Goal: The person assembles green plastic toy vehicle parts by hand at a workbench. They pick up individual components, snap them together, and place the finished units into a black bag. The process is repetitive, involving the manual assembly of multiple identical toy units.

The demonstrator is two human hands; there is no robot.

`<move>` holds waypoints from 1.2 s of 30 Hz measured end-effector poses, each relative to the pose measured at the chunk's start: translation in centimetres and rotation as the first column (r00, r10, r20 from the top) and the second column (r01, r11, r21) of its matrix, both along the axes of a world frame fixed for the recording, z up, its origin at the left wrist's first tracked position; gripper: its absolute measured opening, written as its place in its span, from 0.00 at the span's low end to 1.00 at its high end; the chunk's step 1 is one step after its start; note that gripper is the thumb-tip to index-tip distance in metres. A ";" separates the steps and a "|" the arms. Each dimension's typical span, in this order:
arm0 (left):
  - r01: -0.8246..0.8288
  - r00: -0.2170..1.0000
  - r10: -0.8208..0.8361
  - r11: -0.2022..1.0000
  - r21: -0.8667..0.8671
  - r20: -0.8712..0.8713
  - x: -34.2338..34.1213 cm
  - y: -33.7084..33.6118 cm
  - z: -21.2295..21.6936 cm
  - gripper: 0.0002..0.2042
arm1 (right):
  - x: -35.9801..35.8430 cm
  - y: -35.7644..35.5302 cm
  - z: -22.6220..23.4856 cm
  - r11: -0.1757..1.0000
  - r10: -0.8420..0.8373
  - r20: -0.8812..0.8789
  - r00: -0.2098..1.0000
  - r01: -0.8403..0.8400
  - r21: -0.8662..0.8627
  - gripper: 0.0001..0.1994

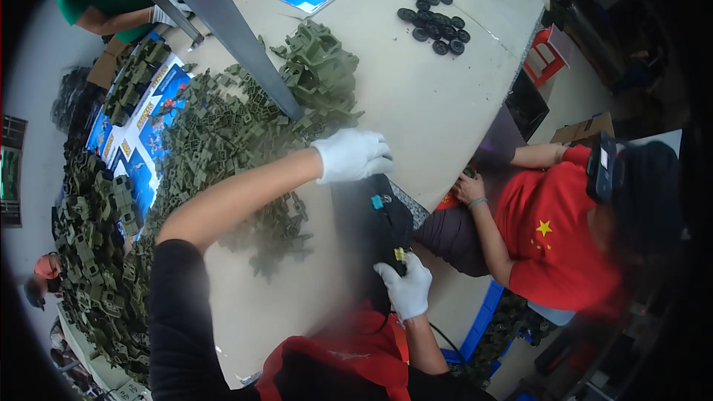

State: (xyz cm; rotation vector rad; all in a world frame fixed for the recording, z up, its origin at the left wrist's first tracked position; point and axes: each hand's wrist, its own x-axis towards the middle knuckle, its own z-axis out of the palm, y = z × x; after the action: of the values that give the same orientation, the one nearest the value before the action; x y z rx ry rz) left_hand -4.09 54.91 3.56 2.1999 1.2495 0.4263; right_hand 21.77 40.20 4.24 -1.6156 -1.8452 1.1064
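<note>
A black bag-like thing (356, 212) lies in front of me at the table's edge, carrying a small turquoise piece (381, 201) and a small yellow piece (400, 255). My left hand (353, 156), in a white glove, bends its fingers over the far end of the black thing. At the near end, my right hand (407, 286), also gloved, curls its thumb and fingers by the yellow piece and seems to pinch it. What exactly the black thing is, I cannot make out. A dark cable (447, 338) runs down beside my right wrist.
Heaped olive-green plastic parts (215, 134) cover the table's left side, around a grey metal post (238, 37). Several black wheels (438, 22) lie at the far right. A person in a red shirt (542, 230) sits at my right; a person in green (111, 0) works far left.
</note>
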 end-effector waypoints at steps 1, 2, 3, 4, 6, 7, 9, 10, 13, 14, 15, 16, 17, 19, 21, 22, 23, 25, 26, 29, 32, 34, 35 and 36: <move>0.027 0.985 -0.021 0.999 0.032 -0.169 -0.5 1.6 -2.5 0.13 | 0.4 -0.3 -1.4 0.995 -0.062 -0.063 0.996 0.057 -0.080 0.10; 0.057 0.943 -0.035 0.997 0.057 -0.331 -0.7 2.4 -5.0 0.14 | 0.3 -0.4 -1.5 0.989 -0.088 -0.075 0.993 0.078 -0.129 0.10; 0.012 0.956 0.058 0.972 0.236 -0.288 -0.6 2.8 -6.2 0.14 | 0.1 -0.5 -1.4 0.980 -0.123 -0.090 0.988 0.106 -0.170 0.09; -0.043 0.963 0.146 0.913 0.405 -0.227 -0.6 2.9 -7.5 0.15 | -0.3 -0.5 -1.0 0.969 -0.156 -0.103 0.982 0.131 -0.211 0.09; -0.190 0.937 0.294 0.884 0.427 -0.191 -0.3 2.3 -8.7 0.15 | -1.0 -0.3 -0.5 0.942 -0.246 -0.161 0.956 0.197 -0.270 0.09; -0.278 0.902 0.352 0.916 0.289 -0.249 -0.3 1.8 -7.7 0.15 | -1.0 -0.3 -0.6 0.932 -0.275 -0.195 0.941 0.211 -0.294 0.09; -0.374 0.859 0.392 0.920 0.122 -0.330 -1.2 0.2 -6.7 0.15 | -1.1 -0.2 -0.3 0.932 -0.287 -0.216 0.933 0.220 -0.286 0.09; -0.380 0.855 0.388 0.920 0.094 -0.345 -1.9 -0.7 -6.5 0.14 | -1.2 -0.3 -0.2 0.933 -0.294 -0.220 0.930 0.230 -0.275 0.10; -0.355 0.891 0.363 0.931 0.083 -0.273 -4.4 -4.9 -5.8 0.13 | -2.1 -1.0 0.1 0.929 -0.325 -0.239 0.915 0.260 -0.264 0.10; -0.342 0.907 0.355 0.935 0.094 -0.229 -5.3 -6.8 -5.6 0.12 | -2.6 -1.2 0.2 0.921 -0.346 -0.266 0.900 0.271 -0.281 0.10; -0.422 0.862 0.456 0.887 0.185 -0.221 -6.0 -8.8 -5.4 0.11 | -3.2 -1.3 0.4 0.913 -0.367 -0.294 0.883 0.281 -0.295 0.10; -0.481 0.830 0.502 0.865 0.143 -0.243 -7.0 -10.6 -5.6 0.11 | -4.0 -1.3 0.6 0.912 -0.361 -0.311 0.879 0.263 -0.314 0.10; -0.540 0.795 0.546 0.836 0.103 -0.266 -8.1 -12.4 -6.0 0.11 | -4.9 -1.3 0.9 0.911 -0.354 -0.328 0.876 0.243 -0.333 0.10; -0.583 0.746 0.576 0.807 0.089 -0.335 -9.9 -16.0 -5.9 0.11 | -5.8 -1.0 0.0 0.969 -0.183 -0.289 0.940 0.124 -0.212 0.11; -0.547 0.723 0.546 0.827 0.130 -0.423 -11.3 -19.0 -5.1 0.11 | -7.8 -0.3 -0.5 0.975 -0.074 -0.344 0.936 -0.003 -0.220 0.11; -0.481 0.764 0.406 0.876 -0.023 -0.501 -11.7 -19.3 -2.8 0.11 | -8.9 0.1 -0.8 0.974 -0.025 -0.371 0.928 -0.061 -0.217 0.11; -0.479 0.821 0.439 0.878 -0.021 -0.366 -11.9 -19.4 -1.0 0.11 | -9.3 0.1 -1.5 0.970 0.014 -0.298 0.954 -0.085 -0.226 0.13; -0.446 0.855 0.405 0.893 -0.061 -0.324 -12.3 -17.3 2.6 0.12 | -9.7 1.1 -1.3 0.963 0.140 -0.156 0.978 -0.171 -0.209 0.14; -0.526 0.820 0.526 0.848 0.064 -0.227 -12.7 -15.7 2.1 0.12 | -9.6 1.6 -0.8 0.953 0.206 -0.077 0.976 -0.218 -0.211 0.15; -0.468 0.801 0.571 0.784 0.408 -0.177 -16.1 -9.5 -0.5 0.17 | -12.2 5.0 8.2 0.802 0.588 0.583 0.560 -0.497 -0.331 0.26; -0.584 0.708 0.687 0.700 0.410 -0.164 -18.8 -7.3 -6.8 0.22 | -16.6 6.2 11.2 0.758 0.461 0.666 0.587 -0.651 0.048 0.23; -0.620 0.708 0.646 0.762 0.187 -0.286 -18.9 -8.0 -4.5 0.21 | -24.6 8.1 10.3 0.672 0.588 0.351 0.729 -0.681 0.290 0.21; -0.638 0.705 0.613 0.768 0.061 -0.356 -19.0 -9.1 -3.7 0.21 | -28.9 10.0 8.3 0.612 0.701 0.230 0.675 -0.735 0.290 0.21; -0.647 0.697 0.628 0.759 0.073 -0.346 -18.5 -9.3 -3.7 0.18 | -33.6 12.6 7.0 0.577 0.754 0.278 0.596 -0.802 0.155 0.25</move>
State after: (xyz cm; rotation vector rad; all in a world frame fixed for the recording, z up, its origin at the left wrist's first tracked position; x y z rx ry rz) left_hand -22.58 45.64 -0.17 1.7736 2.2156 0.2481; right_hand -11.79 52.81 11.25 -0.7032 -2.8281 0.9510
